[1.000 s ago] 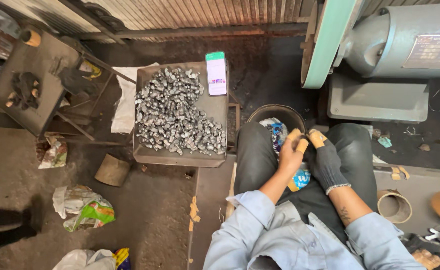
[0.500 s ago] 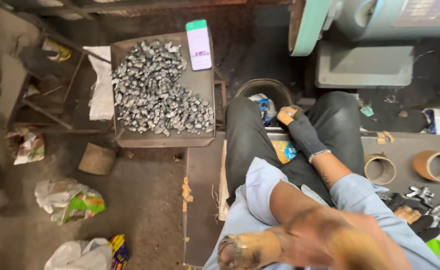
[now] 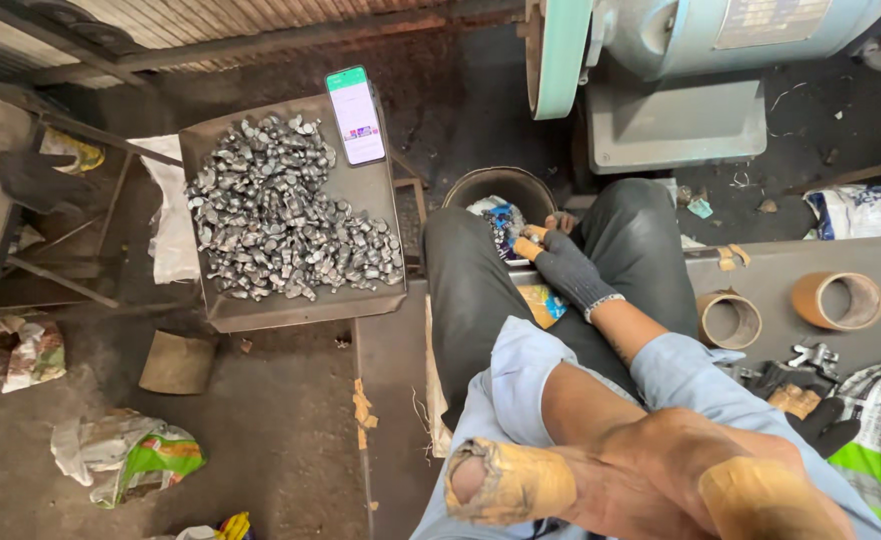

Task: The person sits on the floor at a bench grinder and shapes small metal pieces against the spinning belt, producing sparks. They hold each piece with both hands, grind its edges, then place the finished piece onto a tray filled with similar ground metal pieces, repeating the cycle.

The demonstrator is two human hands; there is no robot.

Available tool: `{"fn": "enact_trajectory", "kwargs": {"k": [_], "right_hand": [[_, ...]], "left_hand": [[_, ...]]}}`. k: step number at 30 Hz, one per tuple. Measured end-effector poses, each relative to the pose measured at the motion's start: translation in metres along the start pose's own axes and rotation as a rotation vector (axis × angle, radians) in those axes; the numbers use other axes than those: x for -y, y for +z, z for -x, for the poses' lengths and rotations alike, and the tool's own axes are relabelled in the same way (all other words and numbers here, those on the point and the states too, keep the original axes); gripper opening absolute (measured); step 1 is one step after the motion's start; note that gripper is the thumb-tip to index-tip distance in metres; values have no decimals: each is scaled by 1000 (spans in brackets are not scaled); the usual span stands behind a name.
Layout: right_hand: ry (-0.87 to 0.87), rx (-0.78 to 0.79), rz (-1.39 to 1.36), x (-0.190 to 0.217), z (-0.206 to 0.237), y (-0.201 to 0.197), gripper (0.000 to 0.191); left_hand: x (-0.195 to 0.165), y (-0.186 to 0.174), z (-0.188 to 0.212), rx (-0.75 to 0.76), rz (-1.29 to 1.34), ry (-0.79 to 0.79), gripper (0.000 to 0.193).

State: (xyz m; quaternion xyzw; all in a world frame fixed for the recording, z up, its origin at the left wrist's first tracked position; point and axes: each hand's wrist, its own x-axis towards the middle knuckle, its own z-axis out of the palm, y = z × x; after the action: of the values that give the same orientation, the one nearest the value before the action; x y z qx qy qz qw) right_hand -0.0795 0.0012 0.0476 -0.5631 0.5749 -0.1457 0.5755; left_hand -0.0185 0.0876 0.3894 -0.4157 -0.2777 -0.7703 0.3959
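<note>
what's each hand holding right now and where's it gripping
Left hand, fingers taped, is raised close to the camera and holds nothing visible. Gloved right hand rests between the knees; whether it grips anything cannot be told.

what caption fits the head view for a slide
Seated worker, taped left hand raised near camera, gloved right hand resting between the knees beside a tray of metal parts.

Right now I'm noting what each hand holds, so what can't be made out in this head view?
- Left hand: raised close to the camera, blurred, cut off by the bottom edge; any grasp unreadable.
- Right hand: gloved, fingertips at the bucket; what they touch is too small to tell.
- Bucket contents: mostly hidden by the knees.
- Phone screen: too small.
</note>
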Motion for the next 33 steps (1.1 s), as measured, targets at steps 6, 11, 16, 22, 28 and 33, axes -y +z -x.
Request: {"fn": "enact_trajectory", "kwargs": {"k": [6,11,16,22,28,33], "right_hand": [[-25,-54,-14,3,4,-3,47],[-66,-207,-219,-2,-3,-14,44],[-239,-99,-857,-13,-12,-29,41],[-70,601,-1133,-22,-13,-56,41],[-471,425,-667,20,-26,-83,56],[-194,141,-707,44,-90,-74,34]], "left_hand": [[-3,-56,51,-128,-485,-93,51],[-9,-154,156,-949,-1660,37,44],[-33,-201,265,-1776,-1321,-375,48],[-38,-218,334,-1442,-519,-281,25],[-64,-254,324,-1141,-577,-367,36],[-98,-316,304,-1416,-320,-42,27]]}}
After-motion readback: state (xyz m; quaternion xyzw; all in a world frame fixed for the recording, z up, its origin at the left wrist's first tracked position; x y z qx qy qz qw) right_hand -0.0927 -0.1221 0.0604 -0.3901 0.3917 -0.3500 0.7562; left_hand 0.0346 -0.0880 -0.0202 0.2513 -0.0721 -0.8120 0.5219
